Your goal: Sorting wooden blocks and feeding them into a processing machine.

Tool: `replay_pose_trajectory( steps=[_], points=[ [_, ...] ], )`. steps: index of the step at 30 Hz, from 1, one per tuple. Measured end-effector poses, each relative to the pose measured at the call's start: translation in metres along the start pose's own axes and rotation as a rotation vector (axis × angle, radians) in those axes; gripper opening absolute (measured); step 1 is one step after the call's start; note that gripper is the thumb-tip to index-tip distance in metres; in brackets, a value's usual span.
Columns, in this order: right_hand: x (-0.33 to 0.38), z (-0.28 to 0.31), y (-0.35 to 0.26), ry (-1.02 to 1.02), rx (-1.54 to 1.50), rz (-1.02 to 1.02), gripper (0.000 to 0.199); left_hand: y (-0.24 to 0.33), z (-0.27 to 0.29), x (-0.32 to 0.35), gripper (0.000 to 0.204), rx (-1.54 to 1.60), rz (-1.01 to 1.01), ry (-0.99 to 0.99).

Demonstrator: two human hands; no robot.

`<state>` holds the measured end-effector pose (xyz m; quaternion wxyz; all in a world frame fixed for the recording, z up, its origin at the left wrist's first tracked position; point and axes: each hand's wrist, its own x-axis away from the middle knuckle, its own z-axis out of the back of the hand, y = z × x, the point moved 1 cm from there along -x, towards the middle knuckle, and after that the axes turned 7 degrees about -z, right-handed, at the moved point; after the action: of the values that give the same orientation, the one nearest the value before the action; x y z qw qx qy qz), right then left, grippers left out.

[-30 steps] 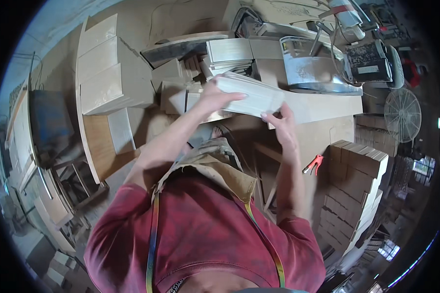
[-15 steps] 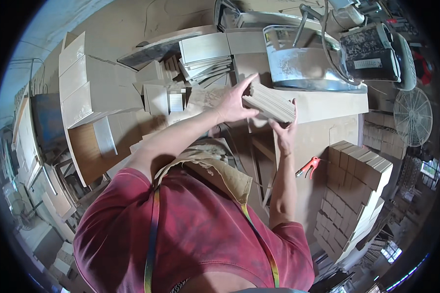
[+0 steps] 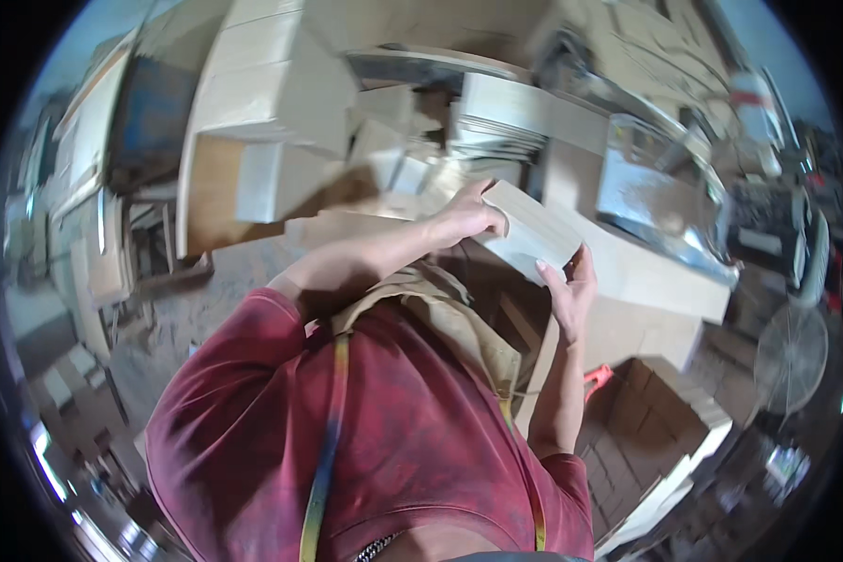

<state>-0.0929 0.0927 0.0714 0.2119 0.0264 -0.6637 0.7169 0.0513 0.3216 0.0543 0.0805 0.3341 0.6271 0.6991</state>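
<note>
A squared-up bundle of thin pale wooden boards [image 3: 532, 225] is held between my two hands over the bench. My left hand [image 3: 473, 215] closes round its left end, thumb at the top. At the opposite end, my right hand [image 3: 571, 292] grips the bundle with its thumb on the near side. Just behind the bundle lies a pile of wider pale panels [image 3: 502, 117]. A pale wooden ledge [image 3: 656, 259] runs to the right of it. The picture is smeared by motion, so single boards are hard to make out.
A red air blow gun [image 3: 598, 378] lies beside my right forearm, next to a tall stack of wooden blocks [image 3: 646, 431]. A shiny metal machine housing [image 3: 642, 183] stands at the back right. Large pale boxes [image 3: 262, 84] rise at the back left. A caged fan [image 3: 791, 356] is far right.
The view has swung, shifting the surroundings rightward and tilting them. The bundle has turned from showing ridged board edges to a flatter, evener face. Both hands still hold it.
</note>
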Motion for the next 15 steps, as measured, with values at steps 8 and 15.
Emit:
replay_pose_trajectory(
  steps=[8,15],
  points=[
    [-0.090,-0.108,-0.029,-0.636,-0.171,-0.151,0.048,-0.015,0.097,0.122,0.062,0.438,-0.076,0.301],
    [-0.126,-0.171,-0.038,-0.841,-0.312,-0.331,0.046,-0.024,0.117,0.154,0.058,0.723,-0.155,0.571]
  ],
)
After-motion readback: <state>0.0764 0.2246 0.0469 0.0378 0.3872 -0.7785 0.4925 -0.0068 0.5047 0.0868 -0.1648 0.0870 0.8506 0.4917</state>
